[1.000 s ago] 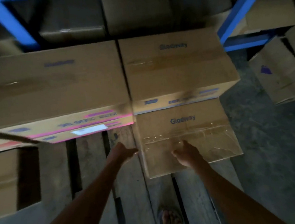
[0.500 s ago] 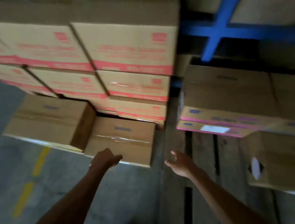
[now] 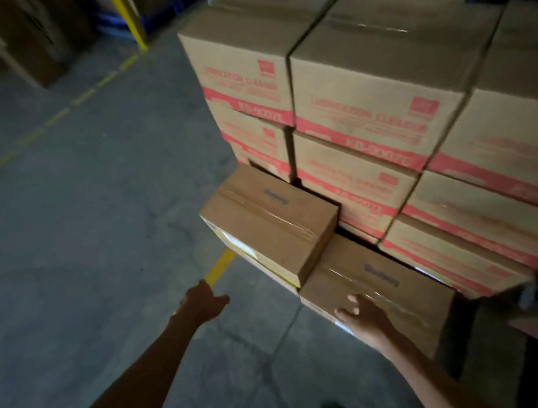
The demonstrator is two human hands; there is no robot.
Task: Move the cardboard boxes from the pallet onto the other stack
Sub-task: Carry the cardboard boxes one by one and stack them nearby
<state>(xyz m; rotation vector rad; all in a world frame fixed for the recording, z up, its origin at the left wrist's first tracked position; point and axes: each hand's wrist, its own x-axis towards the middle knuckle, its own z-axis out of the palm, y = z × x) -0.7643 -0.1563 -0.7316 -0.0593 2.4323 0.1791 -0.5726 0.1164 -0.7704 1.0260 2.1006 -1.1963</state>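
Moved since earlier: right hand (image 3: 364,313), in the air and clear of any box half a second ago, is now on the lower plain brown taped cardboard box (image 3: 384,288); the view has swung further onto the tall stack of red-printed cardboard cartons (image 3: 373,98).
Lower box: on the floor side of the carton stack, against its foot, flat, tape seam up.
Upper box: second plain brown taped cardboard box (image 3: 270,227), partly overlapping the lower box, just left of it, also against the carton stack.
Right hand: released, fingers spread flat on the lower box top near its near corner; not gripping.
Left hand (image 3: 203,303): released, fingers loosely curled, holding nothing, well clear of the carton stack over the grey concrete floor (image 3: 95,223).
Step (judged): box set down at the destination; right hand settling it.
Next (judged): push the lower box square to the carton stack, then turn back to the pallet, which lies out of view, for another box with both hands.
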